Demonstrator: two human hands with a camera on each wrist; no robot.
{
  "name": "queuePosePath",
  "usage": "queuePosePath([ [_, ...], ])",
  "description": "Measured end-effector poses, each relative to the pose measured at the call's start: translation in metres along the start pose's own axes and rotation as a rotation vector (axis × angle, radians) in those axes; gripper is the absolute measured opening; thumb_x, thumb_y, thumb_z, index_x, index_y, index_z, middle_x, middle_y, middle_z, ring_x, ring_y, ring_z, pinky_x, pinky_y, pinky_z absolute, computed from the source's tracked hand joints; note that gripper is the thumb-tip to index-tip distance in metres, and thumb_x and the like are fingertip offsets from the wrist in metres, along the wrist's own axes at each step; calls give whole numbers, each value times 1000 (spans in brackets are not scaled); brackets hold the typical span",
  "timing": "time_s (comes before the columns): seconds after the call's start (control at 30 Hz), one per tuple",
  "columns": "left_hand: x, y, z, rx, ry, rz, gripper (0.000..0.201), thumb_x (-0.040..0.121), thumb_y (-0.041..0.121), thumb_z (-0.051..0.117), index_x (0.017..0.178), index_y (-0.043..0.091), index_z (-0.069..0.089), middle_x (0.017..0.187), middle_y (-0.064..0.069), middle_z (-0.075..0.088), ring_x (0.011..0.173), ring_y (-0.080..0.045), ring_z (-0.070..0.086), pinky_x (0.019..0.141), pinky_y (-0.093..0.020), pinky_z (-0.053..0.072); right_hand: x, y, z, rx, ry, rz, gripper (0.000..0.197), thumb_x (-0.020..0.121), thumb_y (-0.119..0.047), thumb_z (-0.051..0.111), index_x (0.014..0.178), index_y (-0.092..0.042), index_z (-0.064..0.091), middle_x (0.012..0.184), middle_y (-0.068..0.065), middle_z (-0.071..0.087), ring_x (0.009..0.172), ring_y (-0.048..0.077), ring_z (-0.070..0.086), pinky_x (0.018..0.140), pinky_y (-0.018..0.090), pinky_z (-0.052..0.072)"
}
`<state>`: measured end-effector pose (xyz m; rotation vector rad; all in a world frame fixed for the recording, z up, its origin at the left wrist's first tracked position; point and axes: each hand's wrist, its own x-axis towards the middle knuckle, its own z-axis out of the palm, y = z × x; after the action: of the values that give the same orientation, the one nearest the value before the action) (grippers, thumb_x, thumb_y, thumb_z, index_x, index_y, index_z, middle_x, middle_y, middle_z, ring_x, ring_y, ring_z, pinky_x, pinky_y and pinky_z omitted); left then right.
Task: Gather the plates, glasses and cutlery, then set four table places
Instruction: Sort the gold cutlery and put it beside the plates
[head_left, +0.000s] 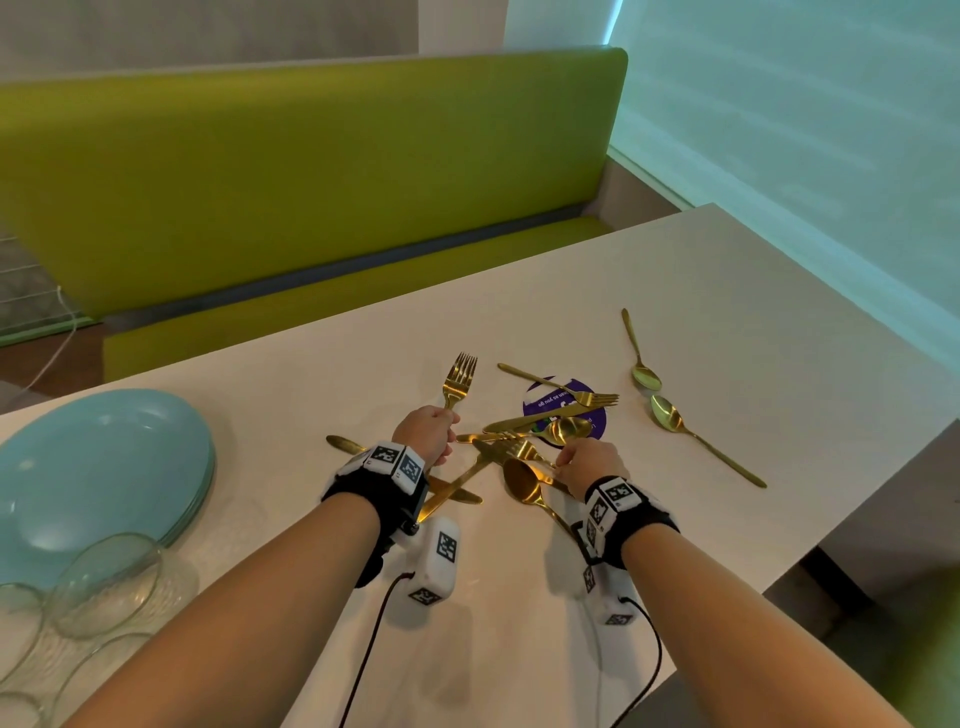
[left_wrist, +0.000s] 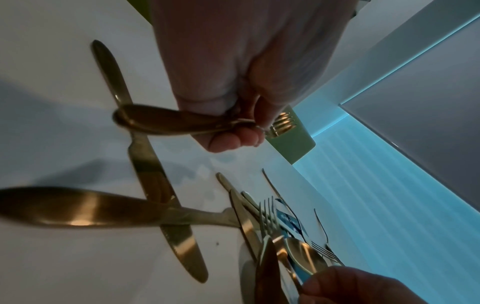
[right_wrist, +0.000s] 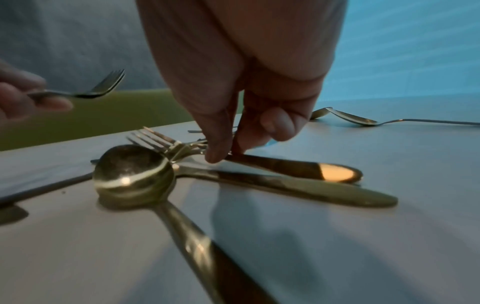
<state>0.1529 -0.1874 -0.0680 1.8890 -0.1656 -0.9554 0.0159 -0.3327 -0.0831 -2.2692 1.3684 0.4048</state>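
Note:
Gold cutlery lies heaped on the white table (head_left: 675, 291). My left hand (head_left: 434, 431) grips the handle of a gold fork (head_left: 460, 374) and holds it above the table, tines pointing away; the left wrist view shows its fingers (left_wrist: 233, 142) curled round the handle (left_wrist: 168, 121). My right hand (head_left: 566, 460) reaches into the heap, where thumb and forefinger (right_wrist: 218, 152) pinch the neck of a second fork (right_wrist: 155, 137) that lies on the pile. A spoon (right_wrist: 132, 170) lies just before it. Two crossed knives (head_left: 452, 491) sit under my left wrist.
A stack of pale blue plates (head_left: 98, 467) sits at the table's left, with several clear glasses (head_left: 98, 587) in front of it. Two spoons (head_left: 670, 415) lie apart at the right. A fork and spoon rest on a purple sticker (head_left: 597, 423). A green bench (head_left: 311, 182) runs behind.

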Motion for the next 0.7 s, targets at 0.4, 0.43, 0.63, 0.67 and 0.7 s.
queuePosePath([
  [0.4,-4,7,7,-148,-70,-31,17,100,17,38,105,7,50,80,-5,56,64,-16,56,58,-25,49,-14,-45,-34,879,-252,-84,10,91,-19,60,81,-18,63,64,-1,58,46,8,45,45,19,39],
  [0.43,-6,8,9,-170,-95,-26,16,100,16,38,104,6,49,80,-5,56,63,-17,57,57,-25,49,-16,-50,-30,927,-321,-76,9,92,-19,59,84,-17,63,66,-1,59,45,7,45,43,18,38],
  [0.63,-13,12,12,-160,-122,23,18,97,17,44,85,13,57,94,-16,62,79,-28,62,80,-44,55,-26,-63,-11,894,-462,-98,15,94,-17,55,82,-14,64,68,3,64,37,3,45,35,14,32],
  [0.67,-15,12,12,-161,-124,17,19,96,18,44,83,15,57,96,-17,62,85,-32,63,87,-49,54,-25,-64,-9,886,-453,-85,15,93,-18,56,81,-14,65,67,3,64,38,4,45,35,14,32],
  [0.7,-14,12,13,-155,-129,14,20,96,19,44,82,17,58,97,-18,62,91,-35,64,91,-52,52,-24,-64,-8,886,-436,-67,13,92,-19,58,81,-15,65,66,2,64,39,5,46,35,15,32],
])
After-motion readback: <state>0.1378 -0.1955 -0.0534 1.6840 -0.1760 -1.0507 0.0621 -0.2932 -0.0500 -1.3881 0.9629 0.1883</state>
